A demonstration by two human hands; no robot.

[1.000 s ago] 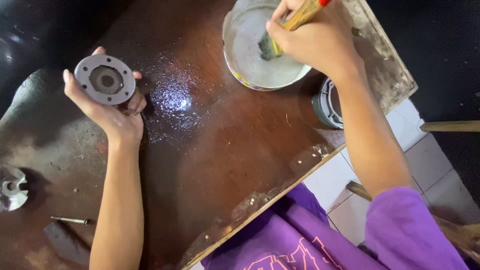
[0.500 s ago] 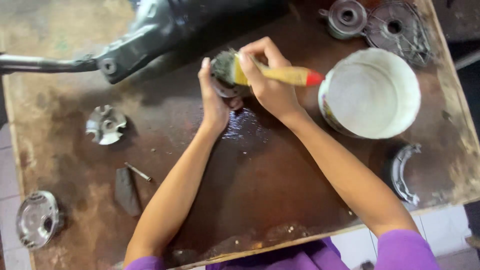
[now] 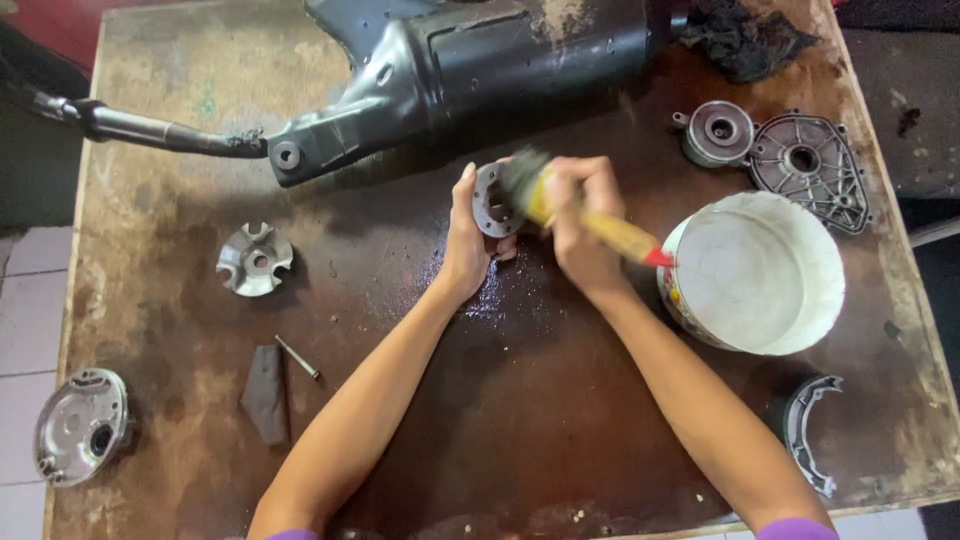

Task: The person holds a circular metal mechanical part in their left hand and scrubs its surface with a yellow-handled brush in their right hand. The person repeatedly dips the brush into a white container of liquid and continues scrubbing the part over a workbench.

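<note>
My left hand [image 3: 464, 245] holds a round grey metal part [image 3: 492, 201] with several holes, tilted up above the brown wooden table [image 3: 180, 120]. My right hand [image 3: 582, 225] grips a paintbrush [image 3: 610, 232] with a yellow handle and red tip; its dark bristles press against the face of the part. A white bucket [image 3: 800, 330] of grey liquid stands just right of my right hand. A wet shiny patch lies on the table below my hands.
A large black engine part [image 3: 450, 70] with a long pipe lies along the far edge. Metal pieces are scattered about: a slotted disc [image 3: 255, 260], a round cover [image 3: 80, 425], a pin [image 3: 297, 357], a dark wedge [image 3: 267, 393], two covers [image 3: 805, 165] at back right, a curved shoe [image 3: 808, 425].
My right hand lifted the brush out of the bucket and brought it onto the metal part. The view swung and pulled back, showing the whole table. Both hands now sit nearer the engine part.
</note>
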